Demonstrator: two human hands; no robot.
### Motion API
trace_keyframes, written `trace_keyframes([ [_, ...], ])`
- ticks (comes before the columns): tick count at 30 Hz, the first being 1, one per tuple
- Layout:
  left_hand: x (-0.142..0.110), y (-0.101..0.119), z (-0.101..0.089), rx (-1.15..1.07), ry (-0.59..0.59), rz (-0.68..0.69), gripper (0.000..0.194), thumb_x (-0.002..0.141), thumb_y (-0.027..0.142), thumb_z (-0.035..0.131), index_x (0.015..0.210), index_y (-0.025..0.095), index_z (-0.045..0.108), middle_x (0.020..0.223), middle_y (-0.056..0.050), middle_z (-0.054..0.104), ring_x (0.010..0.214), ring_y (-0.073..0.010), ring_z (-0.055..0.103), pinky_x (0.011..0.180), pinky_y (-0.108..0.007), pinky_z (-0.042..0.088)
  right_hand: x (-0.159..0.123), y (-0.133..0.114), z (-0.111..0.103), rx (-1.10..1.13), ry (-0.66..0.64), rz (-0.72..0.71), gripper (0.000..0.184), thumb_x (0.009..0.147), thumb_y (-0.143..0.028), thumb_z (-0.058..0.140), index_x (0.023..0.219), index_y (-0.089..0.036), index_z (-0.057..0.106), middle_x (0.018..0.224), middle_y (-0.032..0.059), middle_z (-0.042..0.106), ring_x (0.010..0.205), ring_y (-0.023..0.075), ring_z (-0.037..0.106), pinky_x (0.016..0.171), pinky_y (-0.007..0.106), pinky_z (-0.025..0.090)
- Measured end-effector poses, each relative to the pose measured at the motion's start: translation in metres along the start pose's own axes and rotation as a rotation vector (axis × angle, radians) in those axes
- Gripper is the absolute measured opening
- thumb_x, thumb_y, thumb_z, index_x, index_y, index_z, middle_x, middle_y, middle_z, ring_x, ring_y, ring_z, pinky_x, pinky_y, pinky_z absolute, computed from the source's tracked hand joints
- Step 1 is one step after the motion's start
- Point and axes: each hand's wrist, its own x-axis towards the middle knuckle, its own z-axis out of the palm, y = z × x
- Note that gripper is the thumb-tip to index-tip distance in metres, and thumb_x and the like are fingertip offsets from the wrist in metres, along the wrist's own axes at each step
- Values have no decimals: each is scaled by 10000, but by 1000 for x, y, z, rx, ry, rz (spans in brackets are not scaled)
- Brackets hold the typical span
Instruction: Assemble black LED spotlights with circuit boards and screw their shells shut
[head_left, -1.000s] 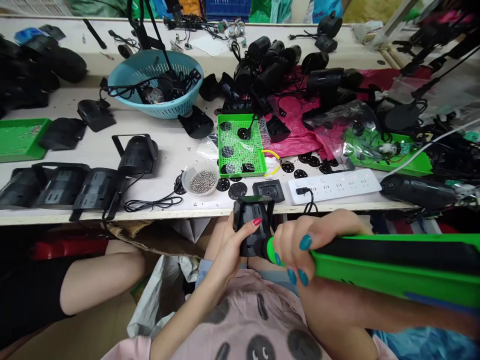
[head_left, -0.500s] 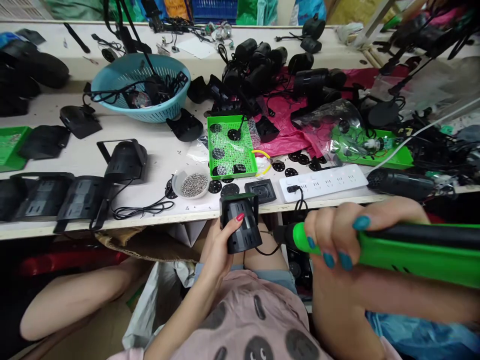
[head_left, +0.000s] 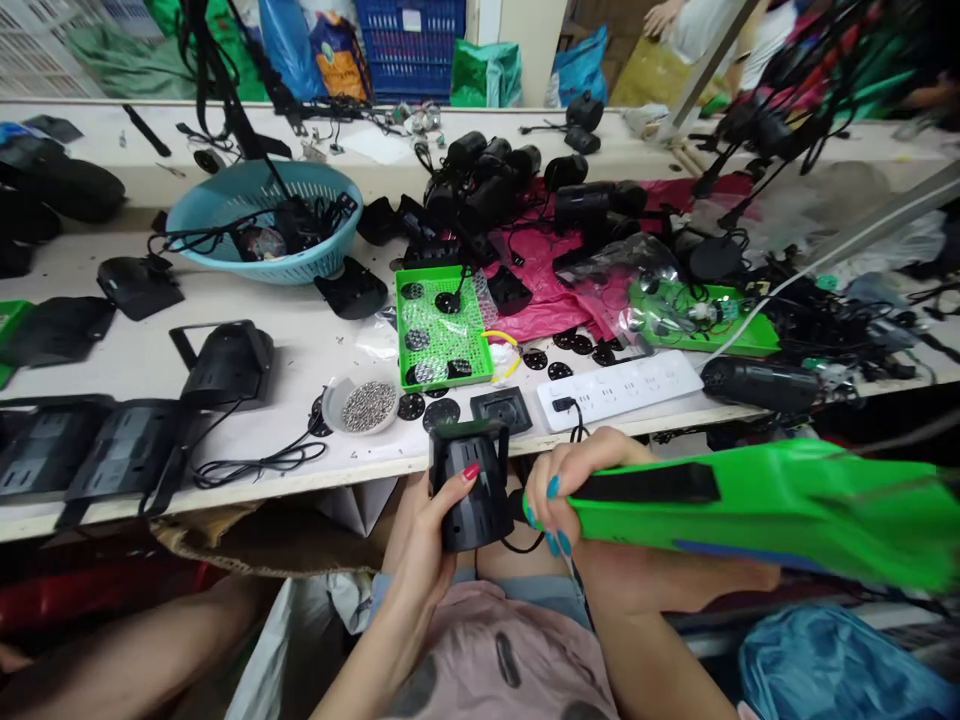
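My left hand point(head_left: 435, 530) is closed around a black plastic lamp housing point(head_left: 474, 490), thumb along its side, held over my lap just off the table's front edge. My right hand point(head_left: 559, 490) grips the front end of a long green electric screwdriver point(head_left: 757, 515), which lies nearly level and reaches out to the right. Its black nose points left and meets the right side of the housing; whether it sits on a screw cannot be made out. A black cable hangs just below the housing.
On the white table stand a bowl of small screws point(head_left: 369, 406), a green perforated tray point(head_left: 480, 325), a white power strip point(head_left: 622, 388) and a blue basket point(head_left: 262, 265). More black housings point(head_left: 229, 365) line the left side. Another person's leg point(head_left: 142, 640) is at lower left.
My right hand has brought the screwdriver left, so its nose now meets the housing. My left hand still holds the housing. The camera view has tilted up slightly.
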Motion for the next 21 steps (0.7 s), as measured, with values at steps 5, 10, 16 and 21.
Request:
trace_keyframes([
  [5, 12, 1, 4, -65, -5, -114, 402, 675, 278, 852, 1027, 129, 728, 863, -42, 774, 686, -167, 710, 610, -230, 564, 36, -10, 0, 25, -83, -20, 772, 767, -880, 383, 866, -184, 704, 499, 5, 535, 417, 166, 476, 436, 318, 407],
  [10, 17, -1, 0, -58, -27, -127, 466, 746, 304, 809, 1159, 130, 684, 950, -103, 788, 829, -266, 760, 759, -357, 616, 76, -30, -17, -80, -71, -21, 712, 898, -759, 291, 1208, -224, 644, 977, 80, 740, 964, 274, 692, 861, 468, 571],
  [16, 37, -19, -45, 39, -215, -229, 521, 784, 465, 761, 1204, 167, 680, 1031, -122, 771, 974, -332, 732, 813, -431, 601, 83, -10, -95, -375, -36, -12, 640, 886, -308, 588, 1500, -336, 410, 1600, 1, 400, 1481, 214, 365, 1226, 444, 305],
  [21, 67, 10, -91, 184, -246, -124, 376, 930, 385, 648, 1260, 210, 607, 1253, -101, 643, 1097, -272, 640, 867, -464, 576, 58, 32, -194, -853, -107, 146, 525, 868, -401, 595, 1379, -278, 607, 1448, 92, 585, 1375, 317, 516, 1101, 482, 489],
])
